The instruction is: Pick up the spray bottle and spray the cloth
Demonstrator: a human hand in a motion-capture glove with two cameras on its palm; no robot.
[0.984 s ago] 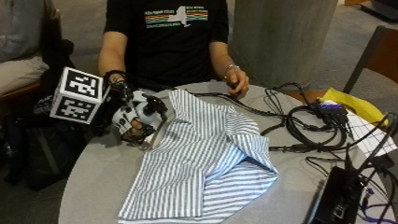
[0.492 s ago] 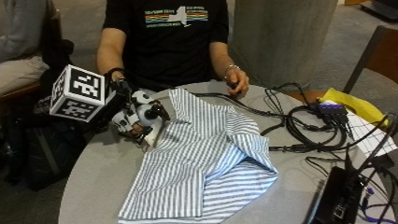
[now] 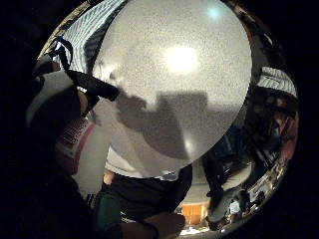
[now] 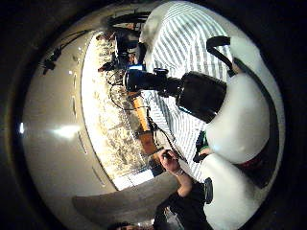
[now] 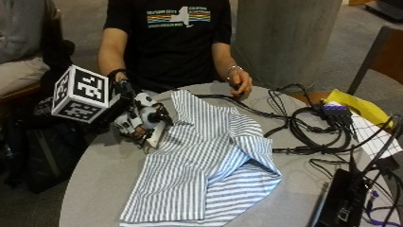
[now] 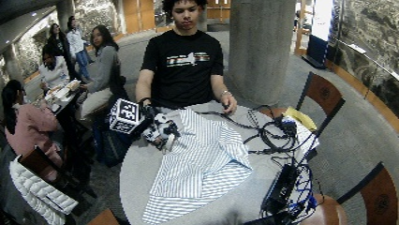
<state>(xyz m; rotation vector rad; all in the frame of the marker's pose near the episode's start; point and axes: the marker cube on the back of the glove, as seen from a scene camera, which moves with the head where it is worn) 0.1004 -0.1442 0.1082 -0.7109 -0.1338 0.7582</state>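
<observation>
A blue and white striped cloth [image 5: 207,161] lies crumpled on the round grey table [image 5: 94,179]. At its left edge my gloved right hand [image 5: 129,113] grips a small white spray bottle [image 5: 150,127] with a black nozzle that points toward the cloth. In the thumb side palm view the black nozzle [image 4: 192,93] juts from the white bottle body [image 4: 240,120] over the striped cloth [image 4: 182,38]. The little finger side palm view shows the bottle's label [image 3: 72,139] close to the palm, above the bare table [image 3: 189,99].
The person's bare left hand [image 5: 240,87] rests at the table's far edge. A tangle of black cables [image 5: 308,127] covers the right side, with a yellow sheet [image 5: 355,106] and a black device [image 5: 340,203]. A chair [image 5: 378,56] stands at the right.
The gloved hand has shifted and turned only slightly with the bottle beside the cloth's left edge. The cloth and the bare hand have stayed still.
</observation>
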